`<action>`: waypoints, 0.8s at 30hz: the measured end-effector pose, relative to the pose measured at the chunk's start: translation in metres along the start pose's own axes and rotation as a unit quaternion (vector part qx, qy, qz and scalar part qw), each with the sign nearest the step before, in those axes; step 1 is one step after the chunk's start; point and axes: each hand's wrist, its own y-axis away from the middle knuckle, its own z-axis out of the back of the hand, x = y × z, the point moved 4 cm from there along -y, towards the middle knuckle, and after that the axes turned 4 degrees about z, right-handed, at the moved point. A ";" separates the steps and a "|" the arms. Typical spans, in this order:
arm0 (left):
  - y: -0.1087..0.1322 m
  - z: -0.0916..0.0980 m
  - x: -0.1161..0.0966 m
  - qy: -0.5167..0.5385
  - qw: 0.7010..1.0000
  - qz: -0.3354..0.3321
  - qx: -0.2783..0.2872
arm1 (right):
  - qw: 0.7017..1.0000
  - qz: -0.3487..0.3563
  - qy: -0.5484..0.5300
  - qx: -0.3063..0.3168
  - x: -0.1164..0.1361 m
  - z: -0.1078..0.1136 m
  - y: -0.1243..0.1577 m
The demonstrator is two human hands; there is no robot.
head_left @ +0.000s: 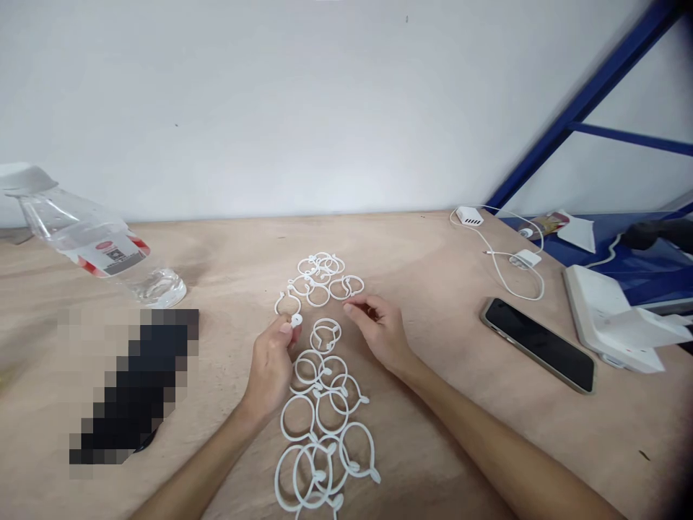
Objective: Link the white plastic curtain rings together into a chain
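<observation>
Between the thumb and fingers of my left hand (pixel 271 365) is a white plastic ring (pixel 287 295), held upright with its small round tab (pixel 296 320) at the thumb. My right hand (pixel 383 332) hovers a little to the right, fingers curled and thumb against the index finger; whether anything tiny is pinched there is hidden. Beyond both hands lies a loose group of white rings (pixel 327 268), some with an opening at the tabs. Closer to me, a pair of overlapping rings (pixel 325 334) rests between the hands, and several closed-looking rings (pixel 298 418) overlap in a column toward the near edge.
On the left, a clear bottle (pixel 111 245) with a white cap stands beside a pixelated dark object (pixel 138 390). A phone (pixel 541 345), a white device (pixel 606 318) and a charger with cable (pixel 469 215) are on the right. A pale wall (pixel 325 108) rises behind the wooden table (pixel 433 260).
</observation>
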 end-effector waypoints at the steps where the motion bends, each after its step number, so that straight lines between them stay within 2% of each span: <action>1: -0.001 0.000 0.002 0.012 1.000 0.000 -0.002 | 0.999 0.012 0.029 0.020 -0.001 0.000 -0.002; 6: -0.001 0.000 -0.001 0.031 0.999 0.014 0.004 | 0.973 0.088 0.096 0.191 0.003 -0.005 -0.003; 9: 0.001 0.000 -0.008 0.028 0.999 0.027 0.011 | 0.959 0.134 0.082 0.235 0.007 -0.006 0.000; 13: 0.004 0.000 -0.013 0.027 0.999 0.029 0.015 | 0.958 0.157 0.073 0.227 0.005 -0.008 0.002; 16: 0.005 -0.001 -0.012 0.035 0.999 0.017 0.032 | 0.970 0.135 0.041 0.199 0.003 -0.007 0.000; 18: 0.005 -0.001 -0.011 0.032 0.999 0.004 0.031 | 0.980 0.104 0.020 0.169 0.002 -0.004 -0.003; 21: 0.004 0.000 -0.006 0.007 1.000 0.008 -0.006 | 0.990 0.029 -0.032 0.138 0.000 -0.001 -0.005; 24: 0.003 -0.002 -0.004 -0.009 1.000 0.003 -0.027 | 0.983 -0.044 -0.113 0.136 -0.001 -0.005 -0.002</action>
